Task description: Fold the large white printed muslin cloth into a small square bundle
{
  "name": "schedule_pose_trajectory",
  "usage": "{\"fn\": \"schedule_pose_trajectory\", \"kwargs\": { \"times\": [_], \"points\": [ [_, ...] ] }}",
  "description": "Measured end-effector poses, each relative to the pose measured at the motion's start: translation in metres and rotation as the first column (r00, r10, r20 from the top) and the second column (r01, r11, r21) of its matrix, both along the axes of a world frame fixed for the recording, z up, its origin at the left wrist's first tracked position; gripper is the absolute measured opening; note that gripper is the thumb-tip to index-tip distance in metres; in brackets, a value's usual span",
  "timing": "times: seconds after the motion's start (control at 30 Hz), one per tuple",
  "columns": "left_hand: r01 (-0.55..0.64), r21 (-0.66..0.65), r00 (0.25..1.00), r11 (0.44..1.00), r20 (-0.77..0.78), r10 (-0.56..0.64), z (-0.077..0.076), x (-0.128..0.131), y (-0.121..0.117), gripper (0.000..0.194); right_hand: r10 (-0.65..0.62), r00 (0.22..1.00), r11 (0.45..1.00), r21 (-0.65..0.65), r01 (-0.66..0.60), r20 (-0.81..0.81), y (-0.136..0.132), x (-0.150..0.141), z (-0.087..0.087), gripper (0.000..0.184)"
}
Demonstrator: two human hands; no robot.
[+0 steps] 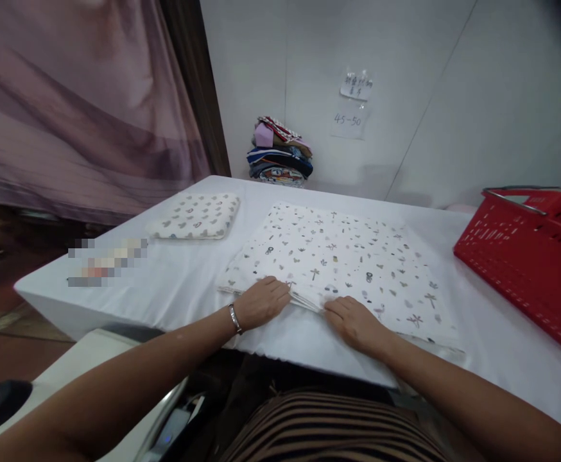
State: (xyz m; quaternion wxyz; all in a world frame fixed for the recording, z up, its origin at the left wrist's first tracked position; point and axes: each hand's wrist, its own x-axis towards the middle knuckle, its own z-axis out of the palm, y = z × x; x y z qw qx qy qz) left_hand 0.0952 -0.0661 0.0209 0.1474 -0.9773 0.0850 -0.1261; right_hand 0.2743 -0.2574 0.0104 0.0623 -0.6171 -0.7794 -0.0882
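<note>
Cloth lies flat on bench, left hand and right hand pinching its near edge, grip firmness hard to judge; uneven pulling could skew the layers or crease it.

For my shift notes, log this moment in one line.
left hand: on near edge of large cloth | right hand: on same edge | small cloth: table, left side | red basket: right side

The printed sheet is matt, lightly creased cloth; the bracelet, shiny metal; the basket, smooth plastic; the sign, paper.
</note>
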Motion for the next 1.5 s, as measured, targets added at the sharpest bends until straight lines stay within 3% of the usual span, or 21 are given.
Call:
{"fn": "schedule_pose_trajectory", "kwargs": {
  "times": [0.13,0.33,0.5,0.6,0.73,0.87,0.97,1.1,1.17,1.2,1.23,1.3,1.37,1.43,1.5],
  "points": [
    [-0.011,-0.066,1.0,0.998,0.004,0.011,-0.002,-0.008,-0.003,0.013,0.019,0.997,1.0,0.001,-0.019,-0.08,-0.001,0.001,0.0,0.029],
    [-0.121,-0.159,0.992,0.98,-0.039,0.117,-0.012,-0.01,-0.011,0.011,0.012,0.999,1.0,0.025,-0.011,-0.039,0.0,-0.003,-0.007,0.023],
    [-0.168,-0.191,0.986,0.967,-0.04,0.163,-0.008,-0.004,-0.016,0.027,-0.066,0.997,0.998,0.01,0.067,-0.041,0.0,-0.012,-0.004,0.021],
    [-0.145,-0.196,0.989,0.97,0.006,0.149,-0.009,-0.005,-0.015,0.017,-0.128,0.992,0.992,0.014,0.128,-0.023,0.0,-0.015,-0.002,0.016],
    [-0.024,-0.189,0.984,0.982,0.168,0.056,-0.02,-0.006,0.0,0.019,-0.125,0.992,0.992,0.017,0.125,0.018,0.003,-0.01,-0.005,0.017],
    [0.039,-0.203,0.986,0.978,0.166,-0.005,-0.029,-0.004,0.014,0.021,-0.135,0.991,0.991,0.021,0.134,0.021,0.001,-0.001,-0.008,0.019],
    [0.025,-0.222,0.989,0.975,0.148,0.009,-0.037,-0.004,0.021,0.024,-0.186,0.982,0.982,0.014,0.187,-0.036,-0.02,0.014,-0.01,0.024],
    [0.016,-0.246,0.993,0.969,0.121,0.014,-0.054,-0.006,0.033,0.027,-0.385,0.903,0.916,0.038,0.399,-0.192,-0.087,0.047,-0.014,0.03],
    [0.027,-0.247,0.993,0.969,0.116,0.002,-0.06,-0.006,0.038,0.028,-0.491,0.826,0.848,0.066,0.526,-0.277,-0.128,0.065,-0.014,0.032],
    [0.035,-0.246,0.993,0.969,0.115,-0.007,-0.062,-0.006,0.04,0.028,-0.567,0.754,0.778,0.087,0.622,-0.331,-0.146,0.074,-0.014,0.032],
    [0.046,-0.243,0.993,0.969,0.119,-0.017,-0.064,-0.005,0.041,0.029,-0.649,0.65,0.684,0.069,0.726,-0.395,-0.162,0.082,-0.012,0.031],
    [0.063,-0.234,0.991,0.97,0.132,-0.033,-0.065,-0.004,0.043,0.03,-0.768,0.363,0.464,-0.068,0.883,-0.527,-0.181,0.096,-0.007,0.026],
    [0.075,-0.237,0.989,0.969,0.14,-0.042,-0.064,-0.003,0.045,0.03,-0.795,0.072,0.314,-0.307,0.898,-0.603,-0.183,0.105,0.001,0.024],
    [0.084,-0.251,0.989,0.964,0.139,-0.05,-0.063,-0.002,0.045,0.03,-0.772,-0.145,0.269,-0.526,0.807,-0.619,-0.176,0.11,0.009,0.023],
    [0.086,-0.266,0.99,0.96,0.135,-0.051,-0.063,-0.002,0.045,0.028,-0.737,-0.293,0.261,-0.656,0.709,-0.609,-0.166,0.112,0.017,0.022]
  ]
}}
